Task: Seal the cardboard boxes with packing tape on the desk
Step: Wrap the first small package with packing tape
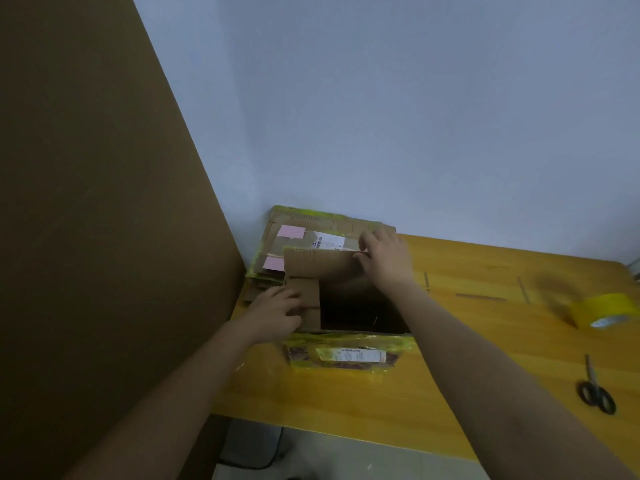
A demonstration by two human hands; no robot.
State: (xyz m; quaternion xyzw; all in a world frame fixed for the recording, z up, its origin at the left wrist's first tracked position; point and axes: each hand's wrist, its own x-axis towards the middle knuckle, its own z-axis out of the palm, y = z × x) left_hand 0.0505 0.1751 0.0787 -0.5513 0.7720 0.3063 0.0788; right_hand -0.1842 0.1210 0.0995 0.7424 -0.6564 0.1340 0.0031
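1. While the cardboard box point(346, 327) stands open on the desk point(467, 334), the left hand point(277, 311) presses its side flap point(306, 299) inward, fingers spread flat.
2. Right hand point(386, 256) pinches the far flap point(322, 263), likely to fold it down.
3. Tape roll point(604, 311) and scissors point(595, 388) wait rightward, within reach.

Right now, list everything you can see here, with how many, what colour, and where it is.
open cardboard box: one, brown with yellow tape and a white label, on the desk's left part
flattened cardboard stack: one stack, brown with pink and white labels, behind the box in the corner
packing tape roll: one, yellow, far right
scissors: one pair, dark handles, near right
desk: one, yellow wood
board: one, brown, upright at left
wall: pale blue-grey, behind
left hand: fingers on the left flap
right hand: fingers gripping the rear flap
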